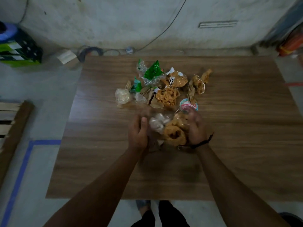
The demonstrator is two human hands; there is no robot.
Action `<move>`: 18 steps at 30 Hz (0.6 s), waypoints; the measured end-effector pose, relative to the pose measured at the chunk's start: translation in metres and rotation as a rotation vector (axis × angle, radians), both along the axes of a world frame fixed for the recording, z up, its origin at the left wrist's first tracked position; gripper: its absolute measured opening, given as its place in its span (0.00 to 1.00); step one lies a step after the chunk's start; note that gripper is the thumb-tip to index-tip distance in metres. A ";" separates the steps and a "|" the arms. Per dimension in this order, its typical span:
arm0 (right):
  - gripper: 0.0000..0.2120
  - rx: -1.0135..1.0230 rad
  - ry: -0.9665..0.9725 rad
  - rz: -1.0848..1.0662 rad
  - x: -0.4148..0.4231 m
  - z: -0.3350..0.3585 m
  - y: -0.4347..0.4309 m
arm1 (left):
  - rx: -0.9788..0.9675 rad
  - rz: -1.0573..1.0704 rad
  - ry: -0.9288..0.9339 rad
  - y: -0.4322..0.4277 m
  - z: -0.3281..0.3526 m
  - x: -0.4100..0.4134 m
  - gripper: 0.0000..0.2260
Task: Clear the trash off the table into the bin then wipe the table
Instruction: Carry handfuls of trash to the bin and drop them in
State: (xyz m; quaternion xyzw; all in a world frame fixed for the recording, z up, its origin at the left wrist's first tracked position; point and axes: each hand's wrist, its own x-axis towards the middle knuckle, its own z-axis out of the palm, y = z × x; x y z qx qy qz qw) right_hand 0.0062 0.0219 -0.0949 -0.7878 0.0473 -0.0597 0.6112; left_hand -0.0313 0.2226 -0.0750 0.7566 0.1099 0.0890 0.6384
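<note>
The wood-grain worktop (229, 153) filled most of my view, spreading wide to either side of both grips and well beyond them. On it, just past the fingertips, lay the heap of trash (165, 89): crumpled clear bags, brown paper and orange-brown scraps, all touching or overlapping one another. Between the two grips I saw a bundle (171, 131) of the same stuff, clear plastic over pale and orange-brown lumps, sitting at the near edge of the heap. The left grip (138, 130) stood on its edge against the bundle's left side, palm turned inward and thumb up. Its fingers were smeared by blur, so I could not tell whether they were curled round the plastic. The right grip (196, 126) was cupped against the opposite side with its fingers curled over the top of the bundle, clamped on it. At the far side of the heap, well away from both grips, sat a green wrapper (153, 71). A round lid (188, 104) with a red and teal face lay just beyond the right grip's fingertips. A black band (203, 142) circled the wrist behind the right grip
</note>
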 end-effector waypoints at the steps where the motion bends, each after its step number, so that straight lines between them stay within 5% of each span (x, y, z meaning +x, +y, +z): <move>1: 0.34 0.026 0.002 -0.017 0.000 0.002 -0.012 | 0.032 0.029 -0.029 0.006 0.000 0.000 0.12; 5: 0.33 0.013 0.030 0.034 -0.001 0.002 -0.029 | 0.027 -0.050 -0.020 0.006 -0.005 0.000 0.12; 10: 0.28 -0.303 -0.024 0.032 -0.017 -0.018 0.007 | 0.003 -0.133 -0.052 -0.044 -0.015 -0.011 0.22; 14: 0.26 -0.142 0.022 -0.060 -0.040 -0.009 0.037 | -0.015 -0.007 -0.041 -0.062 -0.019 -0.016 0.28; 18: 0.27 0.028 -0.015 -0.110 -0.057 -0.004 0.052 | -0.111 0.041 -0.060 -0.066 -0.014 -0.017 0.21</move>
